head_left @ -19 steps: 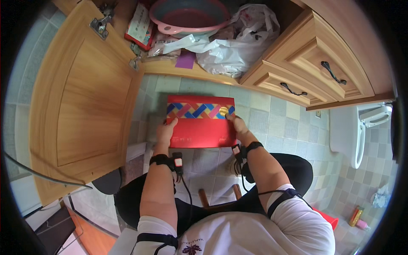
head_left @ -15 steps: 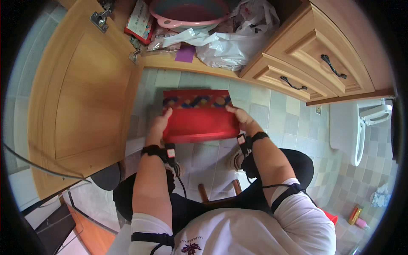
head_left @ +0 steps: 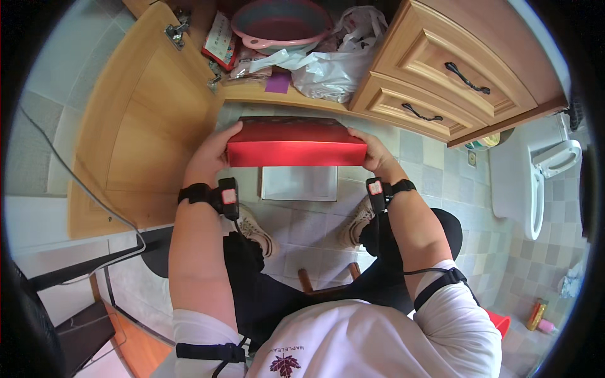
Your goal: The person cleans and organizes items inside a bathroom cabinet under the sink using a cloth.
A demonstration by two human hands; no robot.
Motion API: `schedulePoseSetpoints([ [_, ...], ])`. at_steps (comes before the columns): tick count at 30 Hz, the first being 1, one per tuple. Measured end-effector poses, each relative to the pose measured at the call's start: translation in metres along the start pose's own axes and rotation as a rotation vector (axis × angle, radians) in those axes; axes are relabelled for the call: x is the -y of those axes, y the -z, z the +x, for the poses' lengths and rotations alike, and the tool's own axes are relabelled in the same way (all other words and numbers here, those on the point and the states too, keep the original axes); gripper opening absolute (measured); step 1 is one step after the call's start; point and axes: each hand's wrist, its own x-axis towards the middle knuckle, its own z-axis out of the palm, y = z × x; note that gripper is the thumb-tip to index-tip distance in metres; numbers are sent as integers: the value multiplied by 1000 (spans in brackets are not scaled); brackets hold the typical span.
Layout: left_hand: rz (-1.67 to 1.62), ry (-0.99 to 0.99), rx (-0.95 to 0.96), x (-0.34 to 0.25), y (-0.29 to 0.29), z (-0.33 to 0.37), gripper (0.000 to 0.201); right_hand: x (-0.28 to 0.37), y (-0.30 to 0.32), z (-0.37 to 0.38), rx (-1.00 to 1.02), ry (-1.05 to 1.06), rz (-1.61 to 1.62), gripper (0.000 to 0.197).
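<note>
A person's two bare hands grip a red box [head_left: 297, 153] at the centre of the frame, the left hand [head_left: 211, 150] pressed to its left end and the right hand [head_left: 379, 154] to its right, thumbs over the upper edges; the fingers underneath are hidden. A white tray [head_left: 299, 184] shows just below it in the picture, partly covered, over the tiled floor [head_left: 309, 230]. At upper left stands an open cabinet door [head_left: 151, 126]; at top centre, a pink basin [head_left: 252, 43] and a white plastic bag [head_left: 328, 79]. Good handling here likely means squeezing both ends evenly, holding the wrists level, turning the box slowly, and leaving room from the cabinet and the tray, which the box partly blocks from sight.
</note>
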Motion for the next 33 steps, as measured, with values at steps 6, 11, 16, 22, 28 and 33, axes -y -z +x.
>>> schedulePoseSetpoints([
  [6,36,25,6,-14,-33,6,52,7,19,-9,-93,63,73,36],
  [11,31,-53,-131,-7,-49,20,62,0,30,-19,-95,85,121,34],
  [16,0,-23,-80,15,-35,38,64,-8,43,-11,-155,107,124,31],
  [22,108,34,-298,38,-20,53,64,-20,38,10,-119,75,104,37],
  [28,210,111,-312,93,23,68,52,-52,42,27,-105,79,40,58],
  [33,199,248,-316,147,45,78,55,-80,60,40,-100,-46,-4,66],
])
